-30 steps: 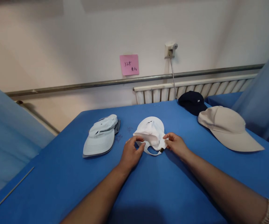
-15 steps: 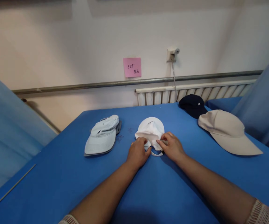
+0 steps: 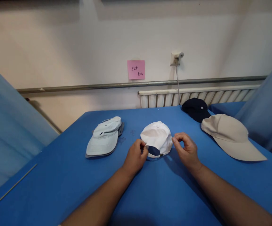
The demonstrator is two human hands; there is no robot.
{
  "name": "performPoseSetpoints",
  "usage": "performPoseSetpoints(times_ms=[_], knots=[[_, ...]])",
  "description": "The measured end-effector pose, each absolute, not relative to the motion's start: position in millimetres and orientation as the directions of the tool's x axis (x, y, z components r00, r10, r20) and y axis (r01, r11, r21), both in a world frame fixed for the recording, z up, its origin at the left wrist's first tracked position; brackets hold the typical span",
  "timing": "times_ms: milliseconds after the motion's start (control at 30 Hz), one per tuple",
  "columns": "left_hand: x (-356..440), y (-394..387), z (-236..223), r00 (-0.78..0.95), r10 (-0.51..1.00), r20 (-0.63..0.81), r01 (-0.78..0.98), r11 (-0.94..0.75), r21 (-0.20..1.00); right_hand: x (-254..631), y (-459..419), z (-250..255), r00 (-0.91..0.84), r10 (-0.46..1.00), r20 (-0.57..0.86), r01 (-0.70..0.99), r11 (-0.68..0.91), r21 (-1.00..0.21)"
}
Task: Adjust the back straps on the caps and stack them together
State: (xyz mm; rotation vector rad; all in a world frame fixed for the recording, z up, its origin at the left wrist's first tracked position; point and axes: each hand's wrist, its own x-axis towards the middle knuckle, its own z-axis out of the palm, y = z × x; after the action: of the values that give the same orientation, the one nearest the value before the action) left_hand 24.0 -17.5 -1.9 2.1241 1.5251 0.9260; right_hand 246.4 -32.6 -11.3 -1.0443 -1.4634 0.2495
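Note:
A white baseball cap (image 3: pixel 158 135) is at the middle of the bed-like surface, its back opening and strap facing me and its crown raised. The brim is hidden behind the crown. My left hand (image 3: pixel 136 155) pinches the left edge of the back opening between thumb and fingers. At the cap's right side, my right hand (image 3: pixel 186 150) has thumb and index fingertips together at the fabric edge, the other fingers curled. Left of the hands lies a pale blue cap (image 3: pixel 104 136) on top of a grey cap (image 3: pixel 121 128).
A beige cap (image 3: pixel 230 135) and a navy cap (image 3: pixel 195 109) lie at the right. A thin stick (image 3: pixel 15 184) rests at the left on the blue cover (image 3: pixel 84 188). Behind are a metal rail (image 3: pixel 98 86), a radiator (image 3: pixel 197 95), and a pink note (image 3: pixel 136 69). Curtains (image 3: pixel 13 119) hang at both sides.
The white cap's crown has been raised and rounded out, covering the brim that showed behind it. My right hand has shifted right, from the cap's back to its side. The view tilted slightly up.

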Motion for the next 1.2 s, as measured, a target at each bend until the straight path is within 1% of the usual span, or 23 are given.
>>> performPoseSetpoints(times_ms=[67,100,167,233,333,400,500,600,667,733,800,867,933,1000,1067,1100,1133,1200], knots=[[21.4,-17.5,-2.5,0.170,0.931,0.324,0.597,-0.359,0.717,248.8,-29.7,-16.7,0.135,0.739,0.660,0.471,0.538,-0.699],[20.9,-17.3,-2.8,0.159,0.931,0.329,0.567,-0.359,0.741,249.2,-27.1,-20.7,0.100,0.763,0.639,0.492,0.520,-0.698],[20.8,-16.8,-3.4,0.157,0.930,0.332,0.554,-0.361,0.750,248.7,-21.1,-29.3,0.044,0.809,0.586,0.543,0.473,-0.694],[21.0,-16.7,-3.2,0.180,0.926,0.332,0.586,-0.372,0.720,248.1,-15.4,-36.5,0.063,0.842,0.535,0.588,0.402,-0.702],[20.8,-18.3,-1.9,0.209,0.926,0.315,0.664,-0.371,0.649,249.3,-8.9,-42.0,0.157,0.855,0.494,0.610,0.309,-0.730],[20.8,-20.2,-1.0,0.240,0.925,0.294,0.699,-0.375,0.609,251.0,-6.1,-42.7,0.144,0.866,0.479,0.600,0.309,-0.738],[22.6,-23.0,-1.4,0.304,0.914,0.268,0.731,-0.404,0.550,252.4,-3.9,-42.0,0.056,0.885,0.462,0.587,0.345,-0.733],[24.9,-23.8,-3.0,0.340,0.903,0.262,0.769,-0.428,0.475,251.7,-3.9,-41.0,0.030,0.885,0.465,0.589,0.360,-0.723],[24.7,-22.8,-2.7,0.337,0.899,0.280,0.795,-0.431,0.427,251.5,-4.9,-39.5,0.035,0.875,0.483,0.587,0.373,-0.718],[22.3,-21.2,0.0,0.281,0.890,0.359,0.810,-0.421,0.409,252.2,-6.8,-37.0,0.065,0.863,0.501,0.593,0.371,-0.715],[18.3,-20.4,4.9,0.189,0.860,0.474,0.801,-0.414,0.432,253.2,-9.4,-34.0,0.095,0.858,0.504,0.604,0.353,-0.715],[14.1,-21.3,11.1,0.155,0.841,0.518,0.768,-0.433,0.472,253.6,-12.0,-31.6,0.098,0.869,0.486,0.600,0.338,-0.725],[10.9,-23.7,17.2,0.233,0.861,0.452,0.715,-0.466,0.521,253.3,-13.9,-30.9,0.068,0.884,0.462,0.574,0.344,-0.743],[8.5,-26.0,22.4,0.364,0.870,0.332,0.644,-0.493,0.585,252.9,-14.7,-31.5,0.040,0.893,0.448,0.542,0.357,-0.760],[5.9,-25.8,25.8,0.460,0.856,0.237,0.558,-0.486,0.673,252.9,-14.7,-32.5,0.032,0.894,0.447,0.517,0.368,-0.773],[4.4,-24.2,26.4,0.469,0.857,0.214,0.520,-0.464,0.717,253.1,-14.6,-32.8,0.031,0.894,0.446,0.508,0.370,-0.778],[2.6,-21.4,26.3,0.441,0.873,0.210,0.491,-0.430,0.757,253.2,-14.5,-33.0,0.030,0.896,0.444,0.500,0.371,-0.783],[-1.5,-13.2,23.5,0.296,0.925,0.240,0.456,-0.358,0.815,252.9,-15.1,-33.0,0.021,0.899,0.438,0.484,0.374,-0.791]])
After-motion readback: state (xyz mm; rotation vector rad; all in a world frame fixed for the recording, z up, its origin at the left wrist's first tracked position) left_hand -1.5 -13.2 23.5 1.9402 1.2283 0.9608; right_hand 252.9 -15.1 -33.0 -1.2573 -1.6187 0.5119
